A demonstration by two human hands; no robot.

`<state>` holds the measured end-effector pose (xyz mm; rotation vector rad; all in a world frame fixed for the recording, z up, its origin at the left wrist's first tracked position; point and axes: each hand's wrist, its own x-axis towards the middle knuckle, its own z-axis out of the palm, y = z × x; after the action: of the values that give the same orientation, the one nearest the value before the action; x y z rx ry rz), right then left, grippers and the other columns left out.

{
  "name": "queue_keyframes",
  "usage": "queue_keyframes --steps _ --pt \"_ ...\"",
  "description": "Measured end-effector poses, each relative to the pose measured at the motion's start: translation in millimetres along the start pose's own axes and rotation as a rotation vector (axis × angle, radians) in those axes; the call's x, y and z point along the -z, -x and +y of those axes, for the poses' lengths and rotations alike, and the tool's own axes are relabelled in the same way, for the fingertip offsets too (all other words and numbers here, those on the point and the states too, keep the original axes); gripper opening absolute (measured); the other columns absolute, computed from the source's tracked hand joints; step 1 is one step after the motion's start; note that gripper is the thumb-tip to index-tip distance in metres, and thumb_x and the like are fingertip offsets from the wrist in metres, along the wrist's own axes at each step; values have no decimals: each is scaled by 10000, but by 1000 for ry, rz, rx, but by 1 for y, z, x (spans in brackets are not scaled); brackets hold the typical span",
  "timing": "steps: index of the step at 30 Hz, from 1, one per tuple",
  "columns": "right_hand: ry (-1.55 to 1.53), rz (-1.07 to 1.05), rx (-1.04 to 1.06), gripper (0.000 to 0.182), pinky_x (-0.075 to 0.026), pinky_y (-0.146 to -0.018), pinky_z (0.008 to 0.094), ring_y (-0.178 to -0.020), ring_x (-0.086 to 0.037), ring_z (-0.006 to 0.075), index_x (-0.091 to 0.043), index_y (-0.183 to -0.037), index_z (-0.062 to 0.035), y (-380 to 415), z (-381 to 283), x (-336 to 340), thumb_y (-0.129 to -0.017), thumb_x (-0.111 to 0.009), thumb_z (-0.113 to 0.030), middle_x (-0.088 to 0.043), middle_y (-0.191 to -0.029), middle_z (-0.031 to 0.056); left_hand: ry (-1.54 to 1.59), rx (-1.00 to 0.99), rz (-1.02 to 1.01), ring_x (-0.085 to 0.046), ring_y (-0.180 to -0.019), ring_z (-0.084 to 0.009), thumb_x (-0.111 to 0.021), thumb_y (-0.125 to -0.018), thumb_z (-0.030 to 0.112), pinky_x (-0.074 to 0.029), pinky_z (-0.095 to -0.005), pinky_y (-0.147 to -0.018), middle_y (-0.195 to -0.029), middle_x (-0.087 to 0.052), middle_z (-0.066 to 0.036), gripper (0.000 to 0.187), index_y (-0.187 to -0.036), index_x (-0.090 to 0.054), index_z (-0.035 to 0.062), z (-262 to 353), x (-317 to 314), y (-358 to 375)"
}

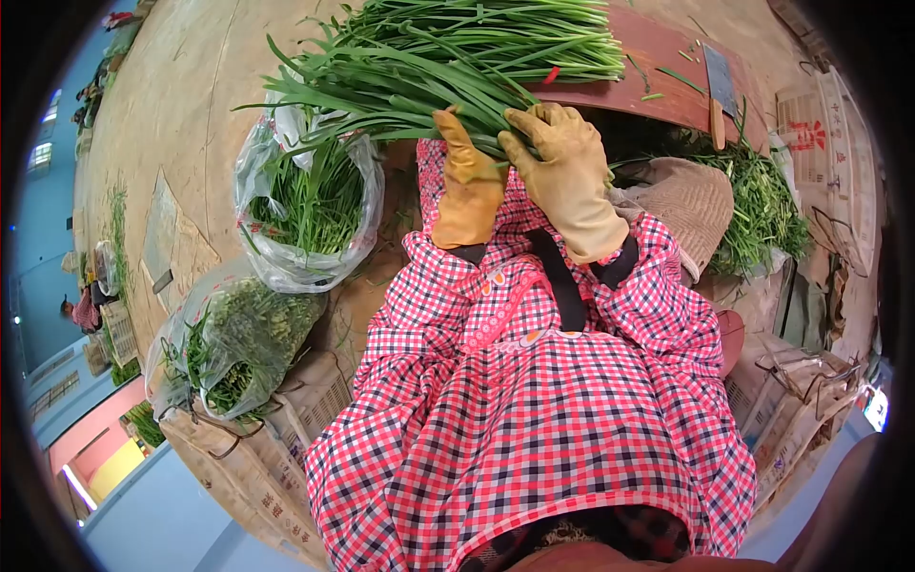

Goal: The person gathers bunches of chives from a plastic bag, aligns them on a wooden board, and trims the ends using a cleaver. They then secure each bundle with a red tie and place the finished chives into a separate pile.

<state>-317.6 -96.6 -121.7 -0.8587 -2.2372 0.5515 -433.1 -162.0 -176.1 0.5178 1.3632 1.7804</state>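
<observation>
Both my hands wear yellowish rubber gloves. My left hand [467,183] is under a loose bunch of garlic chives [410,91], its thumb raised at the near side and its other fingers hidden by the leaves. Closed around the stem end of that bunch is my right hand [562,172], its fingers bent over the top. The leaf tips point to the left. Just beyond lies a larger pile of garlic chives [505,38] on a reddish-brown board [667,62], with a red band or tag [552,74] by its near edge.
A broad-bladed knife [720,86] lies at the board's right end. On the left stand a clear plastic bag of greens [310,205] and another bag of trimmings [253,334]. Loose greens [758,205] heap up on the right beside a brown cloth [691,205].
</observation>
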Motion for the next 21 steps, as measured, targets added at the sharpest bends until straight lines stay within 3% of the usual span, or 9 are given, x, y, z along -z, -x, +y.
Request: queue_keyframes --steps 3,6,8,10,11,14,15,19,21 --pt "-67 -14 -41 300 -530 -754 369 -866 -671 265 -705 -1094 -61 3 7 -6 -832 -759 -198 -707 -931 111 610 11 -273 -575 -1154 -226 -516 -987 527 -467 -411 -1032 -1297 -573 -100 608 -1436 -404 133 -13 2 -13" --pt "-737 51 -508 252 -528 -786 277 -885 -681 154 -703 -1066 1 13 19 -17 -886 -739 -171 -733 -973 90 420 -3 -143 -604 -1114 -201 -373 -1036 540 -479 -369 -1008 -1263 -606 -87 566 -1407 -464 122 -6 -9 -1" --pt "-797 -63 -562 237 -523 -804 256 -892 -673 133 -705 -1051 27 6 20 -4 -903 -724 -157 -733 -991 92 44 -122 -179 -602 -1124 -207 -492 -1035 262 -487 -360 -998 -1272 -608 -109 403 -1410 -485 114 5 -7 2" --pt "-856 -174 -613 227 -518 -822 234 -900 -665 112 -707 -1037 52 -4 22 10 -920 -709 -143 -734 -1010 94 -375 -345 -211 -620 -1099 -224 -558 -970 52 -494 -363 -990 -1237 -630 -139 409 -1373 -505 92 9 -4 1" --pt "-1081 -162 -677 231 -514 -837 248 -905 -665 121 -709 -1059 39 1 35 5 -939 -685 -157 -735 -1003 76 -506 -457 -208 -629 -1082 -225 -571 -933 -66 -496 -355 -986 -1211 -644 -155 438 -1347 -520 71 7 -2 0" --pt "-1017 -144 -653 236 -506 -847 260 -918 -662 125 -715 -1064 21 1 35 37 -958 -660 -183 -735 -1006 68 -571 -311 -138 -642 -1070 -231 -577 -935 -46 -505 -355 -976 -1184 -660 -153 408 -1327 -525 54 4 2 -5" --pt "-1102 -110 -610 249 -499 -846 269 -929 -658 130 -709 -1086 12 4 40 40 -972 -639 -198 -735 -1014 64 -644 -439 -127 -649 -1054 -228 -582 -933 -42 -513 -351 -962 -1163 -669 -145 411 -1328 -519 53 3 0 -10" --pt "-1095 -93 -575 261 -513 -868 271 -985 -668 167 -667 -1176 9 13 52 59 -989 -607 -162 -720 -1097 86 -733 -559 -67 -657 -1042 -234 -572 -939 -39 -516 -342 -955 -1151 -672 -149 436 -1352 -495 79 2 -4 -20" --pt "-1135 38 -515 278 -518 -881 262 -1021 -665 175 -635 -1224 11 7 45 57 -991 -596 -135 -704 -1142 97 -688 -491 -53 -657 -1049 -235 -575 -938 -32 -514 -340 -957 -1161 -671 -149 441 -1357 -488 77 -7 -2 -34"
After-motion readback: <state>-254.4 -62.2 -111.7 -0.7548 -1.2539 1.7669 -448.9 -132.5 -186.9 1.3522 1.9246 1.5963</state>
